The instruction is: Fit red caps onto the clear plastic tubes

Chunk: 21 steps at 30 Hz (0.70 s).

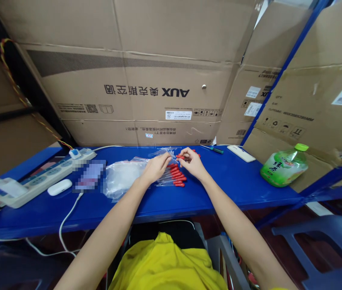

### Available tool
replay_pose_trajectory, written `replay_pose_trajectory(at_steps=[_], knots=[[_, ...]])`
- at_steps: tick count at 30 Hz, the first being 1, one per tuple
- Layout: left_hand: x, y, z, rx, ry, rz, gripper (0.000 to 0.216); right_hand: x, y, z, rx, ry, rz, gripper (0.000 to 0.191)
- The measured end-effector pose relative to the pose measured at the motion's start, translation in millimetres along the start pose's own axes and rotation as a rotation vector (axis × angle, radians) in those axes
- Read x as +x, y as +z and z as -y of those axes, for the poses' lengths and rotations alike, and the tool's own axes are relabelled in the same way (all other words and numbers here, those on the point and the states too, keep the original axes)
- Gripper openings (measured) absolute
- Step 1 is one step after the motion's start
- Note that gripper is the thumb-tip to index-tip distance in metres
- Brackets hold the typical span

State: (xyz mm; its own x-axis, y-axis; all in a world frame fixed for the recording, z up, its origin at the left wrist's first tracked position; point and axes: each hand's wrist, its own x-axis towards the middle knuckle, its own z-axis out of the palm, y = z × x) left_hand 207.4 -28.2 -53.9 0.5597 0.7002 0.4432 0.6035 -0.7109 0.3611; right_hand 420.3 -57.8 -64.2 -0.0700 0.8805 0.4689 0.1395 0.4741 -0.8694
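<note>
My right hand [191, 162] pinches a red rubber bulb [179, 157] between thumb and fingers. Close beside it, my left hand [155, 167] has its fingertips pressed together at the end of a thin clear tube, partly hidden by the fingers. Below the hands lies a row of droppers [177, 176], clear thin tubes with red bulbs pointing right. Loose clear tubes [161, 150] are spread behind my left hand. A few more red bulbs show behind my right fingers. Clear plastic bags [124, 177] lie left of my left forearm.
On the blue table [225, 189] stand a power strip [50, 175], a white earphone case [59, 187] and a blurred phone [91, 176]. A screwdriver [216, 150], a white power bank [241, 153] and a green tea bottle [284, 167] are to the right. Cardboard [147, 108] walls the back.
</note>
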Motion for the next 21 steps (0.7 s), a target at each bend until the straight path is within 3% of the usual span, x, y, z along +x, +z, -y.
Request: replay_pose_trajectory(at_steps=[5, 21], knots=[[0.1, 1.2, -0.3, -0.012, 0.014, 0.013, 0.035, -0.4, 1.1, -0.4, -0.010, 0.006, 0.044, 0.026], [-1.8, 1.2, -1.6, 0.017, 0.057, 0.007, 0.036, -0.5, 0.6, -0.7, -0.120, -0.021, -0.021, 0.032]])
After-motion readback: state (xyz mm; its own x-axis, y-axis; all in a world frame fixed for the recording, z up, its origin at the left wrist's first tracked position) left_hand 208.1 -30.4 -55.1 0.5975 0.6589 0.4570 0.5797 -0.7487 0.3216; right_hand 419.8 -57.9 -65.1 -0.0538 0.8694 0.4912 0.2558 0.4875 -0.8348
